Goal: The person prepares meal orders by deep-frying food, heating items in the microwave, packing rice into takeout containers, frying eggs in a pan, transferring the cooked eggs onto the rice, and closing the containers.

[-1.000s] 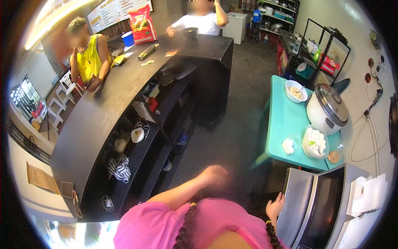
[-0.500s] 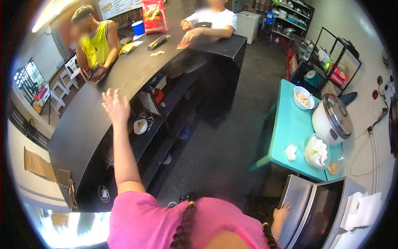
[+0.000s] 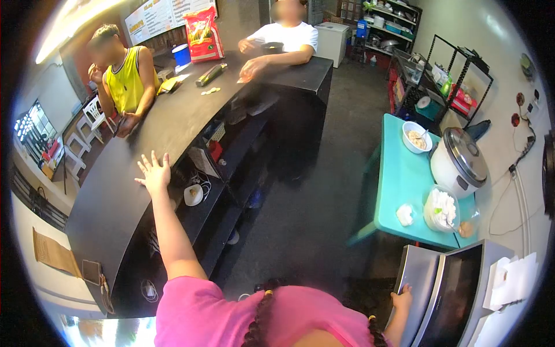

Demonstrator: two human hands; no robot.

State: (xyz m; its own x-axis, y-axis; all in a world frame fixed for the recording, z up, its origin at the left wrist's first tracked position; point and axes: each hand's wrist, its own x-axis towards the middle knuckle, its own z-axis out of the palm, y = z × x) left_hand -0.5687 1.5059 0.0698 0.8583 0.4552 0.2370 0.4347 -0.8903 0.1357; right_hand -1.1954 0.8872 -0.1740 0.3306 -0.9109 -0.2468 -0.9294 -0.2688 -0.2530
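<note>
My left hand [image 3: 155, 173] is stretched out over the dark curved counter [image 3: 115, 202], palm down and fingers spread. It holds nothing; whether it rests on the top or hovers just above, I cannot tell. Low on the right, my right hand [image 3: 402, 299] has its fingers curled round the edge of a silver door panel [image 3: 417, 272] on an appliance with a dark front [image 3: 454, 295]. A small white bowl [image 3: 193, 195] sits on the shelf below the counter, close to my left forearm.
Two people are at the counter's far side, one in a yellow top [image 3: 128, 78], one in a white shirt [image 3: 292, 40]. A red bag [image 3: 203, 34] stands there. The turquoise table [image 3: 393, 179] at right holds a rice cooker [image 3: 459, 159], a bowl [image 3: 417, 137] and a tub [image 3: 441, 209].
My left hand has come down toward the counter, its fingers spreading wider. My right hand stays at the door panel. The view has shifted slightly, and the person in yellow has raised a hand.
</note>
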